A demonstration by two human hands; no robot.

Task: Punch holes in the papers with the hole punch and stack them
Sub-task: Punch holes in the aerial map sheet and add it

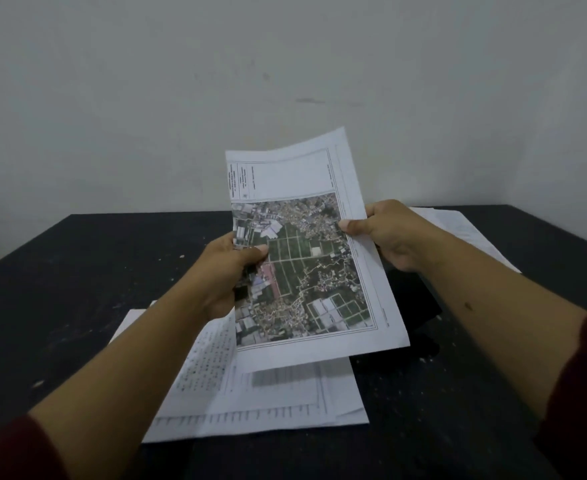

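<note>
hands: 2 (223,271) (394,233) | held sheet: 1 (306,258) | paper stacks: 2 (268,393) (465,233) | table: 1 (77,271)

From my feed I see two bare forearms ending in bare hands, left hand (228,271) and right hand (394,233). Dark red sleeves are pushed up near both elbows. The right forearm carries a small dark mark.

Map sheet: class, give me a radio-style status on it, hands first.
Left hand and right hand pinch map sheet, held above near paper stack. Black hole punch mostly hidden behind sheet. Second pile far right.
</note>
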